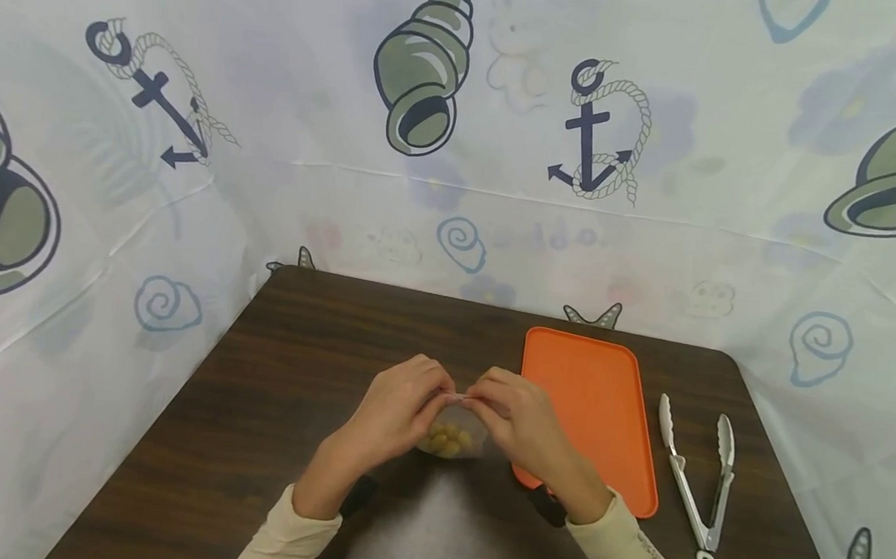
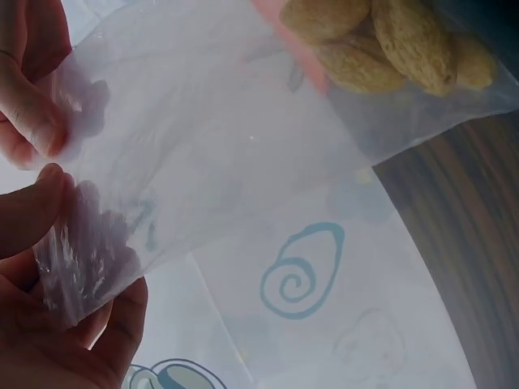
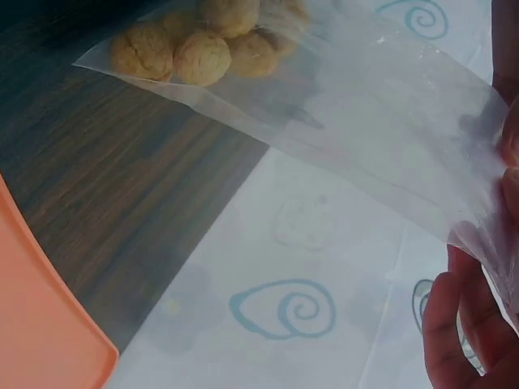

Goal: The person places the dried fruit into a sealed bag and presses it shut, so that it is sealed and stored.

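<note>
Both hands hold a clear plastic bag [image 2: 219,154] by its top edge, in front of the person above the table. My left hand [image 1: 401,398] pinches one side of that edge between thumb and fingers. Close beside it, my right hand [image 1: 517,416] pinches the other side, the thumbs almost meeting in the left wrist view. Several round, tan, rough-skinned pieces [image 3: 203,57], which look like cookies or puffs, lie gathered at the bag's bottom. The film is bunched under the fingers, and its upper part hangs without contents.
An orange tray [image 1: 585,410] lies on the dark wood table [image 1: 279,372], right of the bag and partly under the right forearm. Metal tongs [image 1: 708,524] rest spread apart at the far right. A printed white cloth [image 1: 309,198] stands behind and around the table.
</note>
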`<state>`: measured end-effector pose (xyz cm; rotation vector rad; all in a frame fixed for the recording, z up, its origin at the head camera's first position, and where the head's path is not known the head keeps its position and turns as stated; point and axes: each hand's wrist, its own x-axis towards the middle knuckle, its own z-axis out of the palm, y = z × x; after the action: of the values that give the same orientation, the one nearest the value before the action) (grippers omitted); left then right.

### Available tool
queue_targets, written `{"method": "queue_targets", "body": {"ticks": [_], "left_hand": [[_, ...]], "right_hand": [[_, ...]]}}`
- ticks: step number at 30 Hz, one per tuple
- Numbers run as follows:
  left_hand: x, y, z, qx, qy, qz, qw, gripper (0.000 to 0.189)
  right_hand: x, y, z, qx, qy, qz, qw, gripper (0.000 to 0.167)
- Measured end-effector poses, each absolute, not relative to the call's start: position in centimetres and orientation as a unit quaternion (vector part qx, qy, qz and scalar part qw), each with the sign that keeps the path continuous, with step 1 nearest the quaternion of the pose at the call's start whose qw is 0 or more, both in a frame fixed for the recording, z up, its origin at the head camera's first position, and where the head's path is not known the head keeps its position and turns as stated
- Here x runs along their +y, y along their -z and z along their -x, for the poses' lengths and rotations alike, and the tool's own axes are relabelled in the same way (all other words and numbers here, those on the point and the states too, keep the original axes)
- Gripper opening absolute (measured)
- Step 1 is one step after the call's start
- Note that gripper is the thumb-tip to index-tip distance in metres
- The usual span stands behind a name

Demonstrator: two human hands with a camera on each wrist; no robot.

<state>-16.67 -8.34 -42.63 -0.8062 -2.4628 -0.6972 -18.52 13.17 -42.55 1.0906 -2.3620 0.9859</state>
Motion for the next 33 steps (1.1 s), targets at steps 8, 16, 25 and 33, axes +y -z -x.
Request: {"method": "queue_targets", "body": {"ticks": [8,16,25,33], "left_hand": [[-8.6,42.1,16.5,-0.894,0.255,0.285,0.235,0.009],[-9.0,41.9,16.6,-0.89,0.263,0.28,0.245,0.01],[-9.6,41.7,16.5,-0.892,0.269,0.272,0.239,0.01],[-10.2,41.5,16.3,-0.898,0.272,0.258,0.231,0.009]], "right_hand": [[13.7,42.2,18.8,-0.834,-0.356,-0.384,0.172,0.005],[14.0,42.1,18.9,-0.829,-0.365,-0.384,0.178,0.005],[14.4,42.0,18.7,-0.834,-0.377,-0.368,0.165,0.006],[15.0,42.2,18.4,-0.836,-0.378,-0.356,0.175,0.006]]}}
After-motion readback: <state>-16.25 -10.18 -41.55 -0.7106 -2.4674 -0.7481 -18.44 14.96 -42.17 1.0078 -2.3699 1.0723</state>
